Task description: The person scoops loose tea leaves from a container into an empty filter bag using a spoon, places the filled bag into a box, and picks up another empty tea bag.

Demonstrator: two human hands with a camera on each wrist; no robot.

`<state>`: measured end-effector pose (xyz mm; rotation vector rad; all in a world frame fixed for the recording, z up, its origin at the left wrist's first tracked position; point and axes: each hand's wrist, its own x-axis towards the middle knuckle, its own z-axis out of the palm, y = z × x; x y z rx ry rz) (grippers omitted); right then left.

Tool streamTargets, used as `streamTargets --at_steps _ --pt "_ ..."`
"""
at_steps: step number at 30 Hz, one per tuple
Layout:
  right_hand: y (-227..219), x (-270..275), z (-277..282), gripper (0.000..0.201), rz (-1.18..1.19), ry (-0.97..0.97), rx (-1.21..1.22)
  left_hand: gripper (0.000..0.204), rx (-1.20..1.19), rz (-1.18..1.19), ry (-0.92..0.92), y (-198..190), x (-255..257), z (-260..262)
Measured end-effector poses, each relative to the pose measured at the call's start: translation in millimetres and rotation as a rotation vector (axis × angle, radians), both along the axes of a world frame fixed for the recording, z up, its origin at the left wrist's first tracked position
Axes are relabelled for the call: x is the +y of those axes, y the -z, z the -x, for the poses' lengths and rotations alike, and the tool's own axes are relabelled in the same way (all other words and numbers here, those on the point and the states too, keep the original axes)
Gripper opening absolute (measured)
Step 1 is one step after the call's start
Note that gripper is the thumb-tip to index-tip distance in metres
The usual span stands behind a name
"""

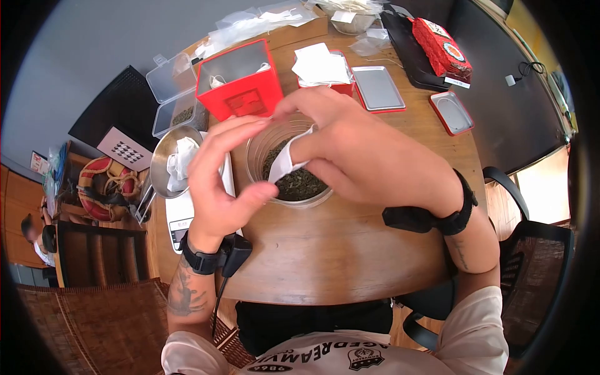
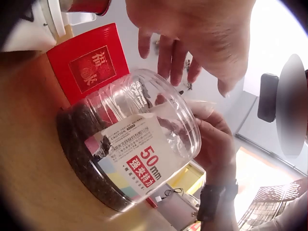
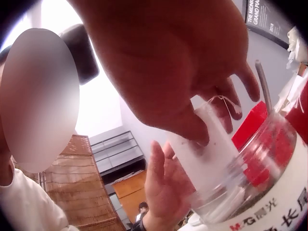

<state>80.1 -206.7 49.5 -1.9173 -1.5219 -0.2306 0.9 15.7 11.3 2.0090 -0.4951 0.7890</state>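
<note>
A clear round jar [image 1: 302, 202] [image 2: 144, 139] with dark dried leaves [image 1: 301, 185] in it stands on the table. Over its mouth my right hand [image 1: 369, 147] [image 3: 178, 67] pinches a small white pouch [image 1: 282, 164] [image 3: 209, 149], whose string hangs loose in the right wrist view. The pouch's lower end is at the jar's opening. My left hand [image 1: 215, 178] [image 2: 197, 33] is held beside the rim with fingers spread and holds nothing. A thin metal rod [image 3: 263, 86] rises from the jar in the right wrist view.
Behind the jar are a red box [image 1: 240, 94], white pouches [image 1: 322, 65] and a tin tray [image 1: 379, 89]. On the left, a metal bowl [image 1: 161, 164] with white pouches sits by a scale [image 1: 179, 230]. A small tin lid [image 1: 451, 113] and a red bag [image 1: 439, 50] are at right.
</note>
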Motion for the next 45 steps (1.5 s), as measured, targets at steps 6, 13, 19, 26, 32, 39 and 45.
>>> streamTargets --at_steps 6,13,19,26,32,39,45 --pt "4.0 7.0 7.1 0.011 0.01 -0.075 -0.055 0.086 0.18 -0.179 0.264 -2.0 -1.2 -1.7" --pt "1.9 6.7 9.0 0.011 0.068 -0.087 -0.027 0.068 0.237 -0.126 0.209 1.5 -2.1 -0.9" --pt "3.4 3.9 5.4 0.01 0.059 -0.026 -0.083 0.051 0.315 0.132 0.239 3.9 -7.3 -3.5" --pt "8.0 3.2 0.3 0.012 -0.031 -0.002 -0.091 0.042 0.315 0.153 0.206 7.7 -10.9 -6.0" --pt "-23.4 -10.1 -19.1 0.018 -0.086 0.013 0.124 0.034 0.322 0.121 0.164 11.7 -8.9 -6.5" --pt "-19.9 -34.2 -33.6 0.021 0.319 0.342 0.139 0.036 0.276 0.13 0.122 16.4 -6.0 0.5" --pt "-9.7 -21.4 -32.3 0.015 0.161 0.165 0.166 0.04 0.308 0.195 0.154 18.6 -7.4 2.2"
